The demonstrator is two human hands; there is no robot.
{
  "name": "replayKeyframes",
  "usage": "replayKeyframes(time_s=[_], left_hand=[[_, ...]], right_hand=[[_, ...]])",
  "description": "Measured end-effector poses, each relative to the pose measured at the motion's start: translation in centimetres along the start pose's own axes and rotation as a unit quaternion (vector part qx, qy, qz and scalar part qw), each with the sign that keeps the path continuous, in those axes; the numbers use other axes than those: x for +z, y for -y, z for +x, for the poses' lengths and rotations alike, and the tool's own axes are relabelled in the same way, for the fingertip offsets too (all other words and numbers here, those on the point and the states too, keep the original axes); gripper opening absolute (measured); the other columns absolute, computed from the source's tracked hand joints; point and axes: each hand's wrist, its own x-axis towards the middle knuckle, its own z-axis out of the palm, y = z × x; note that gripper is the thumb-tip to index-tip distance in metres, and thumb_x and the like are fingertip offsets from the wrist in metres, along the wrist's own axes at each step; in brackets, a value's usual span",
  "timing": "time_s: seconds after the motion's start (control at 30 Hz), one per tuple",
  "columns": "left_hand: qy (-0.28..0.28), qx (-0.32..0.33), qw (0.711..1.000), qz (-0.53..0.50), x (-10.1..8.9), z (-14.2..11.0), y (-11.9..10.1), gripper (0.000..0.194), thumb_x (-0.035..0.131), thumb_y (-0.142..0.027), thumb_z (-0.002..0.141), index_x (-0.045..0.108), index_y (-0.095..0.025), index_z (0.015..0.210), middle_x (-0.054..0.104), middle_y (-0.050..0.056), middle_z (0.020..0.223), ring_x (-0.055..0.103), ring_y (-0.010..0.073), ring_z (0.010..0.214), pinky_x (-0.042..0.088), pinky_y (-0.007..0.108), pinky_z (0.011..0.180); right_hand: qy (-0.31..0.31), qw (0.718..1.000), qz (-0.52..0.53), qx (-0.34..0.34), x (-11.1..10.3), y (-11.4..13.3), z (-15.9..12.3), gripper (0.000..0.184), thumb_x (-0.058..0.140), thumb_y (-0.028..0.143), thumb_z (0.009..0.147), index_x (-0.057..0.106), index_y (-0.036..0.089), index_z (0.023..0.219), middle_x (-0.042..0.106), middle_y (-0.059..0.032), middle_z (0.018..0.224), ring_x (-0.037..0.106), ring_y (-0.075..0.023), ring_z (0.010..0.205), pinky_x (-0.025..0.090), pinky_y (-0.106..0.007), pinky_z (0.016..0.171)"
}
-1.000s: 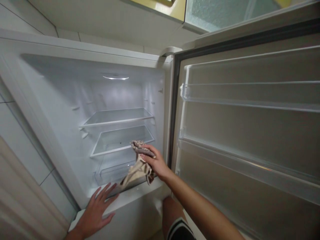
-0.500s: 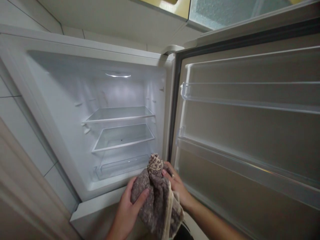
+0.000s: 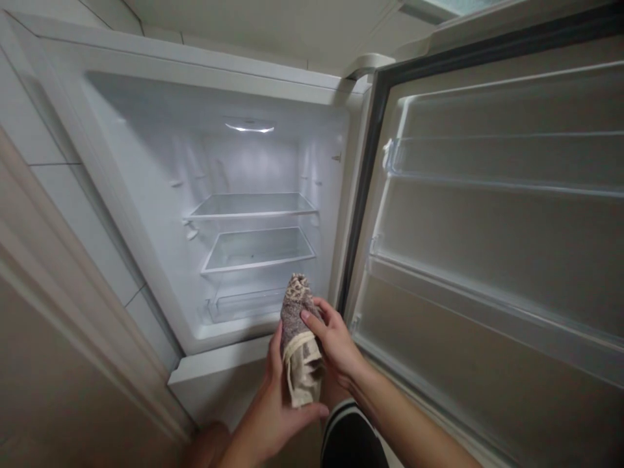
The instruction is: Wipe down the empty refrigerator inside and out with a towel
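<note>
A brown and cream cloth (image 3: pixel 298 318), bunched into a roll, is held between both hands in front of the open fridge (image 3: pixel 273 84). My left hand (image 3: pixel 273 396) cups it from the left and below, its thumb stretched under the lower end. From the right, my right hand (image 3: pixel 334 338) grips the cloth with the thumb on top. Behind the roll are two glass shelves (image 3: pixel 258 250) and a clear drawer (image 3: pixel 248 303) at the bottom of the fridge, its right part hidden by the cloth.
To the right the fridge door (image 3: pixel 487 221) stands wide open, with clear door racks (image 3: pixel 487 179). A tiled wall (image 3: pixel 88 221) and a pale curtain-like surface (image 3: pixel 43 279) are close on the left. Below the hands shows a leg in dark shorts (image 3: pixel 353 435).
The right hand drew the cloth back from the fridge's lower front edge. My left hand left that edge and took hold of the cloth too. The cloth is now folded tighter. The view has shifted.
</note>
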Motion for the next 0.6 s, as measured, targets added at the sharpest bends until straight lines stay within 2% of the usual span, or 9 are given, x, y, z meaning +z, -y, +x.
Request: replayKeyframes(time_s=[0.07,0.17,0.2,0.27,0.37,0.4,0.47,0.5,0.6], left_hand=[[-0.047,-0.005,0.999,-0.006,0.3,0.3,0.1,0.116,0.088,-0.035,0.085,0.016,-0.029,0.176,0.039,0.019,0.177,0.047,0.0355,0.160,0.038,0.054,0.132],[-0.129,0.008,0.991,-0.034,-0.9,1.1,-0.5,0.086,0.078,-0.044,0.093,0.040,-0.023,0.168,0.052,0.018,0.169,0.051,0.0345,0.157,0.042,0.047,0.130],[-0.133,0.008,0.990,-0.047,-1.5,1.3,-0.8,0.084,0.079,-0.046,0.092,0.045,-0.022,0.165,0.056,0.018,0.166,0.053,0.0353,0.155,0.044,0.045,0.128],[-0.096,0.001,0.992,-0.077,-2.8,1.2,-1.4,0.087,0.085,-0.049,0.088,0.050,-0.023,0.164,0.062,0.016,0.161,0.056,0.0369,0.152,0.047,0.045,0.127],[0.006,-0.030,0.991,-0.130,-4.3,0.4,-2.0,0.092,0.093,-0.046,0.081,0.055,-0.025,0.162,0.064,0.014,0.160,0.057,0.0377,0.151,0.044,0.045,0.129],[0.021,-0.051,0.986,-0.159,-4.5,0.1,-2.1,0.092,0.094,-0.046,0.080,0.057,-0.025,0.162,0.066,0.014,0.158,0.058,0.0379,0.150,0.044,0.046,0.129],[0.010,-0.105,0.968,-0.229,-4.6,-0.2,-2.1,0.095,0.097,-0.047,0.075,0.060,-0.024,0.160,0.071,0.015,0.150,0.062,0.0397,0.145,0.049,0.049,0.124],[-0.012,-0.132,0.956,-0.264,-4.5,-0.3,-2.0,0.098,0.098,-0.048,0.072,0.061,-0.022,0.159,0.074,0.016,0.146,0.065,0.0408,0.142,0.052,0.050,0.122],[-0.115,-0.191,0.921,-0.320,-4.1,0.3,-1.7,0.097,0.101,-0.039,0.066,0.065,-0.021,0.154,0.080,0.016,0.135,0.071,0.0398,0.135,0.058,0.048,0.115]], right_hand=[[0.013,1.000,-0.011,-0.005,0.5,-0.3,0.5,0.066,0.099,0.059,0.071,0.069,0.022,0.117,0.076,-0.0025,0.107,0.070,-0.0188,0.093,0.055,-0.031,0.089],[0.095,0.993,-0.071,-0.014,0.5,-0.3,0.5,0.078,0.097,0.060,0.075,0.065,0.024,0.137,0.076,-0.0053,0.120,0.072,-0.0224,0.107,0.056,-0.036,0.100],[0.136,0.985,-0.101,-0.022,0.4,-0.4,0.2,0.085,0.098,0.057,0.075,0.061,0.025,0.145,0.075,-0.0066,0.127,0.071,-0.0242,0.115,0.055,-0.038,0.105],[0.193,0.965,-0.169,-0.052,0.1,-0.8,-0.3,0.103,0.101,0.049,0.071,0.051,0.025,0.158,0.071,-0.0090,0.141,0.068,-0.0278,0.128,0.051,-0.043,0.115],[0.176,0.936,-0.283,-0.110,-0.5,-2.0,-0.8,0.130,0.104,0.041,0.065,0.034,0.024,0.173,0.057,-0.0139,0.161,0.055,-0.0335,0.147,0.040,-0.049,0.129],[0.166,0.927,-0.314,-0.118,-0.7,-2.4,-0.8,0.138,0.104,0.040,0.065,0.026,0.023,0.177,0.049,-0.0156,0.168,0.049,-0.0349,0.154,0.034,-0.051,0.132],[0.171,0.913,-0.350,-0.122,-1.2,-2.9,-0.8,0.149,0.102,0.037,0.065,0.009,0.022,0.180,0.035,-0.0176,0.177,0.038,-0.0358,0.162,0.027,-0.052,0.136],[0.184,0.909,-0.354,-0.119,-1.4,-3.1,-0.8,0.150,0.099,0.033,0.067,0.002,0.022,0.181,0.034,-0.0178,0.177,0.040,-0.0352,0.161,0.028,-0.052,0.135],[0.195,0.914,-0.339,-0.110,-1.9,-3.5,-0.5,0.138,0.082,0.019,0.075,-0.008,0.024,0.180,0.058,-0.0148,0.161,0.065,-0.0286,0.135,0.048,-0.049,0.122]])
